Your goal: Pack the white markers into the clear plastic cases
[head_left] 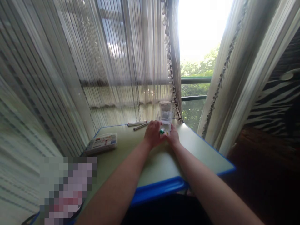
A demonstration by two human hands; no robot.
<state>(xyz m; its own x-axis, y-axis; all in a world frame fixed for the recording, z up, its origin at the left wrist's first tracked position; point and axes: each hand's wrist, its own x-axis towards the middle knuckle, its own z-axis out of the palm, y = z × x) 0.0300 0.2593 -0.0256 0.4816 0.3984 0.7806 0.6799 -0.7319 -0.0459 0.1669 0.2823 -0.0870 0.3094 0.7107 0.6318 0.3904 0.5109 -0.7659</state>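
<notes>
A small clear plastic box [166, 127] with its lid raised [166, 115] stands near the far edge of the table. My left hand [153, 131] is closed round its left side, fingers bent at the rim. On the right side my right hand [172, 134] grips the same box. Small bits lie between the hands: a green piece [162, 131] and something yellowish, both too small to name. My fingertips are partly hidden.
The pale table [159, 165] has a blue edge and a blue tray-like groove [161, 189] in front. Two pens [137, 123] lie at the back. A flat plastic case [102, 143] sits at left. Behind hang striped string curtains [131, 62] by a window.
</notes>
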